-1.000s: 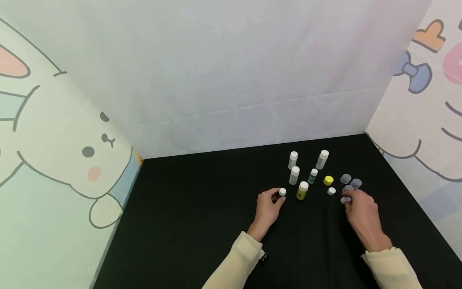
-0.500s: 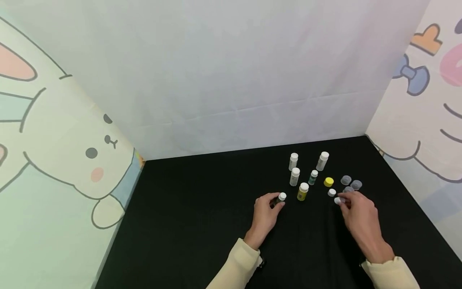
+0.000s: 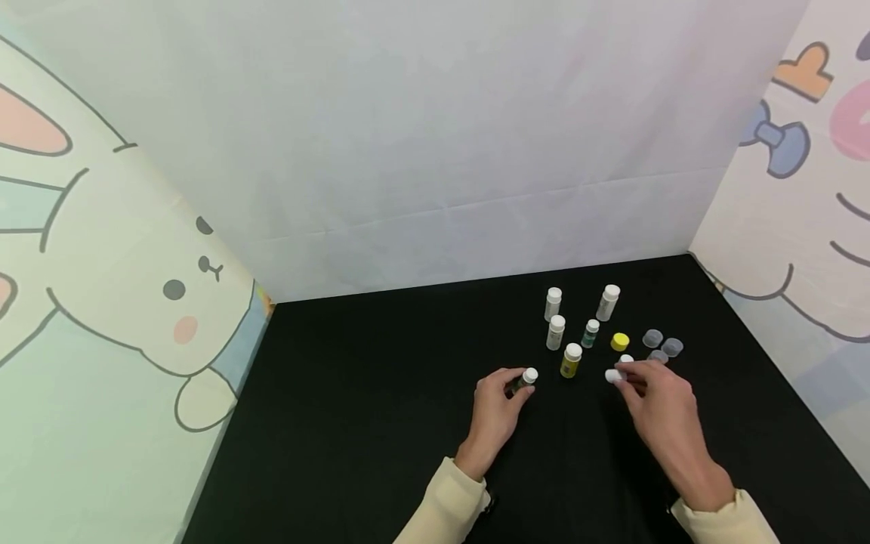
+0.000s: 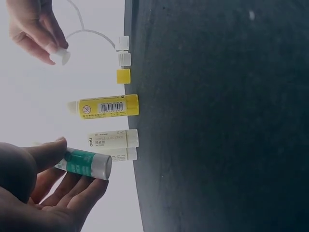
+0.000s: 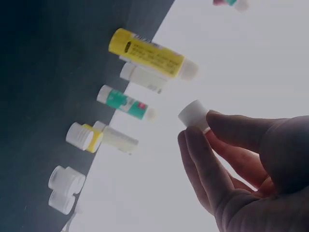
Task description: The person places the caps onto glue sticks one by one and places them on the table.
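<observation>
A pale wall sheet with a rabbit drawing (image 3: 122,272) is at the left, a plain pale sheet (image 3: 442,136) spans the back, and a sheet with a blue bow (image 3: 782,151) is at the right, around a black table (image 3: 367,393). Along the table stand two white glue sticks (image 3: 555,332), a yellow glue stick (image 3: 570,361) between the hands, a small green one (image 3: 590,334) and another white one (image 3: 608,303). Right of these sit a yellow cap (image 3: 619,342), a white cap (image 3: 627,359) partly hidden by the right fingers, and three clear caps (image 3: 672,347). The left hand (image 3: 492,415) grips a green-and-white glue stick (image 4: 79,163) between thumb and fingers, tilted. The right hand (image 3: 662,404) pinches a loose white cap (image 5: 194,114) at its fingertips, apart from that stick and near the yellow one.
</observation>
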`<act>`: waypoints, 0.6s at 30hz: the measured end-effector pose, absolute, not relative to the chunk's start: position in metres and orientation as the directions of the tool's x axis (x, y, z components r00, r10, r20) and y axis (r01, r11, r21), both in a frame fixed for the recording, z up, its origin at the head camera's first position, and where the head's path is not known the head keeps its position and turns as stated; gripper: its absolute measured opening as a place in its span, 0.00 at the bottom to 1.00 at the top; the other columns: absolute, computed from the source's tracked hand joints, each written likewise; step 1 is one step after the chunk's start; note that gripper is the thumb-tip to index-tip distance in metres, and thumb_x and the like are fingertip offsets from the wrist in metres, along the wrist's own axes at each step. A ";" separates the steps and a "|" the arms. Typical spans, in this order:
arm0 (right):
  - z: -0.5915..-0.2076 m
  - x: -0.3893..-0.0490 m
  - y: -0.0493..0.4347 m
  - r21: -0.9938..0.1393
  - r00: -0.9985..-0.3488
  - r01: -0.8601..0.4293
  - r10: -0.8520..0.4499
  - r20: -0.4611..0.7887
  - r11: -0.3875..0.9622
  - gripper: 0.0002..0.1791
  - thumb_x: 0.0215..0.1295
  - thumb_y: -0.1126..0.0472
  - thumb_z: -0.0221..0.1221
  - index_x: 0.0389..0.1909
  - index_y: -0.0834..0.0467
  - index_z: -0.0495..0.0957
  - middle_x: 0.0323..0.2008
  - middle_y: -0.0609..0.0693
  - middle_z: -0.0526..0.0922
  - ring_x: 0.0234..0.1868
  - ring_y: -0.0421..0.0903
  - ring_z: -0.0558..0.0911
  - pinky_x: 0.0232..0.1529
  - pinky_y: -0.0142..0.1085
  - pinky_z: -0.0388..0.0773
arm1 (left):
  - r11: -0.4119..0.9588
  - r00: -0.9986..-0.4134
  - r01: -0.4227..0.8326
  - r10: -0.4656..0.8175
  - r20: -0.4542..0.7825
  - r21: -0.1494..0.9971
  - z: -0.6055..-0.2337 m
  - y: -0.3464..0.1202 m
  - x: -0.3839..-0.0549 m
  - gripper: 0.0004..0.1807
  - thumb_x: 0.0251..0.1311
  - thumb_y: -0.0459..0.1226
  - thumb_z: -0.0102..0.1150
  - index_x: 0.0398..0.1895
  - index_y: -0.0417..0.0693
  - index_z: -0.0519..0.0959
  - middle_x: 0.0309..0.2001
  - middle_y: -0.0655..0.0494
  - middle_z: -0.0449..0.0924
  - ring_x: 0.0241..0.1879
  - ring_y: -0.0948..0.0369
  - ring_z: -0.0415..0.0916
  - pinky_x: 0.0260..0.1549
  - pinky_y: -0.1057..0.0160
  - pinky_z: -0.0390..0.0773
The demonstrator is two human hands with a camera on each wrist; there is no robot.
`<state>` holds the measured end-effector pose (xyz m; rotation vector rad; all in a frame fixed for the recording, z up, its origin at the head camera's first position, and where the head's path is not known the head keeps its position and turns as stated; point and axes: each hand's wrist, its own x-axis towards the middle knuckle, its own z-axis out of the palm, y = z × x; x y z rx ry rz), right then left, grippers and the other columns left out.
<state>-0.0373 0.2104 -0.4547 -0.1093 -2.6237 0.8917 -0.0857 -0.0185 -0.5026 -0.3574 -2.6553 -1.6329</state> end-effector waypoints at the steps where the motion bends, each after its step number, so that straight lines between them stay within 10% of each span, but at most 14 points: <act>1: -0.454 -0.037 0.209 -0.604 -0.930 -0.046 0.187 0.318 0.796 0.13 0.58 0.76 0.73 0.45 0.70 0.86 0.41 0.67 0.86 0.39 0.64 0.89 0.38 0.59 0.83 | 0.434 -0.974 0.195 0.191 0.122 0.879 -0.503 -0.019 -0.085 0.13 0.65 0.31 0.72 0.52 0.45 0.89 0.48 0.55 0.89 0.51 0.62 0.86 0.52 0.65 0.83; 18: -0.446 -0.037 0.177 -0.647 -0.917 -0.167 0.124 0.379 0.744 0.13 0.58 0.75 0.74 0.43 0.63 0.89 0.41 0.56 0.89 0.38 0.53 0.90 0.36 0.36 0.86 | 0.468 -0.968 0.224 0.205 0.142 0.855 -0.500 -0.021 -0.075 0.13 0.64 0.32 0.73 0.52 0.45 0.89 0.49 0.53 0.90 0.45 0.66 0.85 0.44 0.68 0.83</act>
